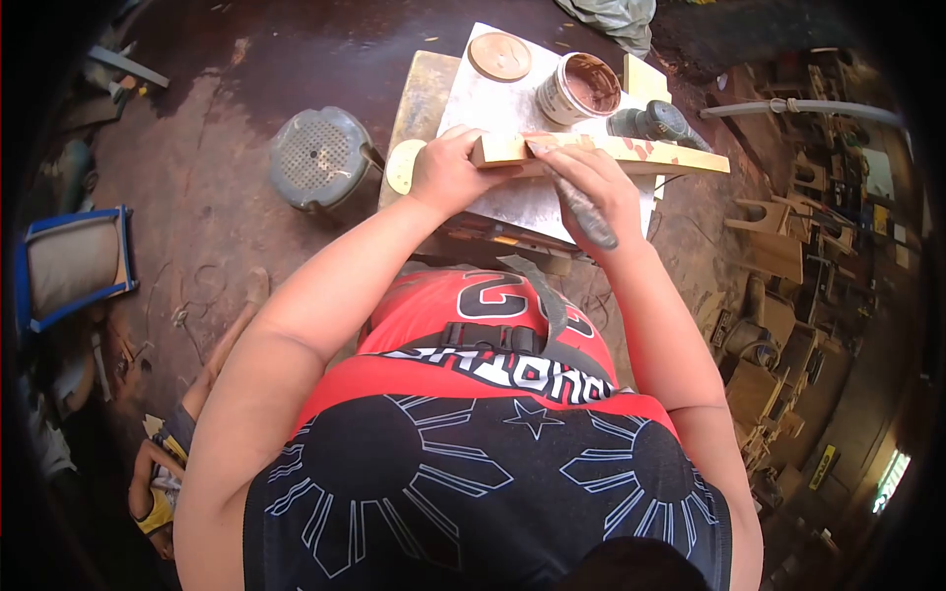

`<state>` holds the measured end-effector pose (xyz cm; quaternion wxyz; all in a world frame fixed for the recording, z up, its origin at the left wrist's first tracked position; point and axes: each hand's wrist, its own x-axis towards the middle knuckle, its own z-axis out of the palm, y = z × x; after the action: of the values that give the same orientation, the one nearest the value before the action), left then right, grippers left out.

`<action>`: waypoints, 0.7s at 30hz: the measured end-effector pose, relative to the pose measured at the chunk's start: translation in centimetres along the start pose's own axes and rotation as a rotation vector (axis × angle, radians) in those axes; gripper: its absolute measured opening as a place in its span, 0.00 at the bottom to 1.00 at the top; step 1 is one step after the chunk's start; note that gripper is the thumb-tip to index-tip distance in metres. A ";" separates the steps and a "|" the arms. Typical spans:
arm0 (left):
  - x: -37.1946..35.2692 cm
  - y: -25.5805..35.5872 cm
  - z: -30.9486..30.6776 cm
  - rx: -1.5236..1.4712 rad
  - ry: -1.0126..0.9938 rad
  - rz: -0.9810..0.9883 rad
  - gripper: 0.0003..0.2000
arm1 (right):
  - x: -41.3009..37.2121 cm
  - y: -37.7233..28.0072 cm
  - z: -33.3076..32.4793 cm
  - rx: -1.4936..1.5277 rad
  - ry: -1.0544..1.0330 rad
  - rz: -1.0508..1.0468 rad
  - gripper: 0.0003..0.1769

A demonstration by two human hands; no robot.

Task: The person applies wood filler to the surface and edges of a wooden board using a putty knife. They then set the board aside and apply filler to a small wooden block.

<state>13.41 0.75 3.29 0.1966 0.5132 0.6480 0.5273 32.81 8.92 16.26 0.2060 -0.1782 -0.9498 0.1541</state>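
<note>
The left hand (448, 172) is closed on the near-square end of a long, pale, slightly curved wooden piece (631, 150), which lies across the pale, flat worktop (463, 108), its other end jutting past the right edge. The right hand (603, 192) is wrapped around a slim tool with a grey, mottled handle (589, 215), fingertips at the wood; the tool's tip is hard to make out, though it looks like a putty knife. Reddish-brown patches mark the wood. Beyond it stand an open white tub of reddish-brown paste (581, 91) and, to its left, a round brown-smeared lid (500, 56). A dark grey power tool (662, 120) sits right of the tub.
</note>
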 end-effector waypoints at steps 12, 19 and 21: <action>-0.7 -0.8 0.5 -0.009 0.027 0.054 0.22 | -1.3 -0.8 -0.2 0.091 -0.168 0.073 0.27; -0.3 -0.4 0.2 0.048 0.017 0.077 0.23 | -0.8 -0.3 -0.8 0.368 0.281 0.787 0.15; -0.3 -0.5 0.1 0.055 0.021 0.094 0.24 | -0.8 2.5 -1.1 0.350 0.311 0.996 0.17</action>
<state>13.40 0.56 2.75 0.1506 0.5428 0.6394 0.5233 34.65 11.04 16.06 0.2727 -0.5900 -0.6692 0.3602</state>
